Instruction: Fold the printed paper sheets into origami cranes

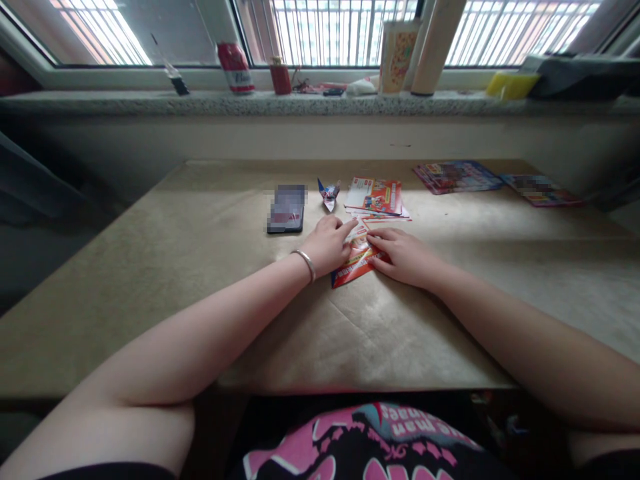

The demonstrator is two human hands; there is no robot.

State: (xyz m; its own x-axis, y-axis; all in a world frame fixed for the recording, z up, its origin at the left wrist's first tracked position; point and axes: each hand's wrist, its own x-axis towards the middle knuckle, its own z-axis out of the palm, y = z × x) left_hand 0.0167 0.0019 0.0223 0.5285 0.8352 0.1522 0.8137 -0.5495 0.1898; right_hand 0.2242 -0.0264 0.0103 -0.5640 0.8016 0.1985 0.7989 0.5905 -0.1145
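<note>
A red and white printed paper sheet (pixel 353 265) lies on the table between my hands, partly folded. My left hand (pixel 330 245), with a bracelet on its wrist, rests on the sheet's left part with the index finger stretched out along a crease and the other fingers curled. My right hand (pixel 403 257) lies flat on the right part of the sheet, fingers stretched out and pressing down. A small folded paper crane (pixel 329 194) stands just beyond my left hand. A stack of similar printed sheets (pixel 376 198) lies behind the hands.
A dark phone (pixel 287 209) lies left of the crane. Magazines (pixel 457 176) and a further booklet (pixel 541 189) lie at the back right of the table (pixel 200 267). The windowsill holds a red can (pixel 235 67), a red cup (pixel 281 77), a carton (pixel 399 55).
</note>
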